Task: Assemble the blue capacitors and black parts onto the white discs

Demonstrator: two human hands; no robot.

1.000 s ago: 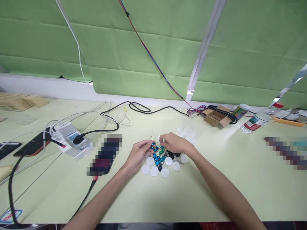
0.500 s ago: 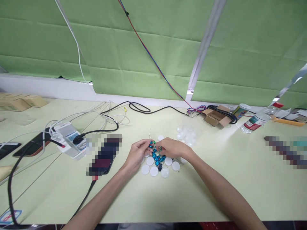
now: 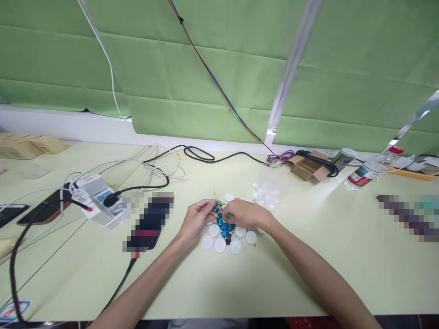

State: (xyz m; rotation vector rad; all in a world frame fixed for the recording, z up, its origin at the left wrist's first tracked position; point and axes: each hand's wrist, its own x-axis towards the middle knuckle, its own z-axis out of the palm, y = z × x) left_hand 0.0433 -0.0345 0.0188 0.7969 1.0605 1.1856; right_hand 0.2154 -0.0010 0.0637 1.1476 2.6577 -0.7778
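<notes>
Thumb and fingers of my left hand (image 3: 196, 221) pinch a small shiny blue part (image 3: 216, 206), from which a thin pin or wire points up. To its right, my right hand (image 3: 247, 212) has its fingers curled down over the pile; a bit of green shows at the fingertips, and what they grip is hidden. Below and between both hands lies a heap of small blue parts (image 3: 225, 228). Around the heap are several round white discs (image 3: 220, 245), some partly covered by my hands.
Beyond my right hand is a clear bag of white pieces (image 3: 267, 194). A cardboard box (image 3: 309, 168) and a water bottle (image 3: 363, 174) stand at the back right. On the left are a phone (image 3: 151, 224), a white power strip (image 3: 101, 201) and cables.
My right hand has shifted very slightly, its fingers curling a little closer to the left hand over the heap. The left hand stays in place with the blue part.
</notes>
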